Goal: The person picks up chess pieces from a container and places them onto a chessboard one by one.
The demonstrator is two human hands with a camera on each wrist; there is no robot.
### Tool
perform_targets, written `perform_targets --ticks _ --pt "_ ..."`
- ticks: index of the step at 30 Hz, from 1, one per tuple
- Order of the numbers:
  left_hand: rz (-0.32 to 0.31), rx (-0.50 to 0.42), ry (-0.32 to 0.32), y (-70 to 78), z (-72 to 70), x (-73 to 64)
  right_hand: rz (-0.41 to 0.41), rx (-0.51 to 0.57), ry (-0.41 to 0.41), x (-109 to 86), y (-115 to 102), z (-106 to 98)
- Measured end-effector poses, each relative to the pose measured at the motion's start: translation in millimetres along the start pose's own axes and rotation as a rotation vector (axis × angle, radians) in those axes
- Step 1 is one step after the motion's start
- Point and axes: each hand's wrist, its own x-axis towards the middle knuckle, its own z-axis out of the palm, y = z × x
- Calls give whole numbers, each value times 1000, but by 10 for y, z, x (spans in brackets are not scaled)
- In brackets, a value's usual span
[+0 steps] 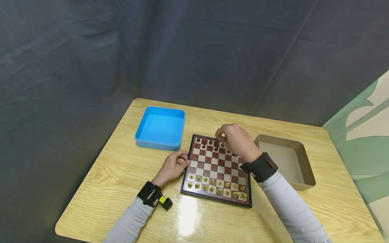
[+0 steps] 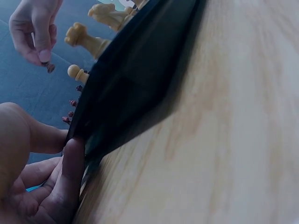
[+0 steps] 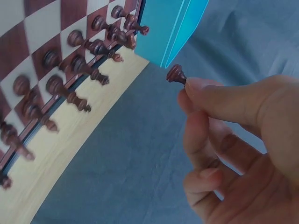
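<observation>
My right hand (image 1: 237, 139) is raised over the far side of the chessboard (image 1: 214, 162). Between its thumb and forefinger it pinches a dark brown chess piece (image 3: 175, 74), base outward, the top hidden by the fingertips. Dark pieces (image 3: 67, 95) stand along the board's far side, with a partial row of pawns (image 3: 51, 59) before them. Two rows of cream-yellow pieces (image 1: 212, 188) line the near side. At the board's left edge, my left hand (image 1: 172, 167) grips the dark rim (image 2: 77, 126) between thumb and fingers.
Beyond the board's far left corner stands a blue square box (image 1: 161, 145). A beige box (image 1: 299, 185) sits to the right, partly behind the right forearm. The wooden table (image 1: 121, 189) ends at a dark curtain (image 1: 212, 67).
</observation>
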Motion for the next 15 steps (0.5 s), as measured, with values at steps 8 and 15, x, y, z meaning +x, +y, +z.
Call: perform_targets --ticks 8,15 --pt "-3 13 -5 9 3 -7 -49 45 -10 168 -71 117" --pt "15 12 5 -2 -5 7 -71 98 -47 294 -140 281"
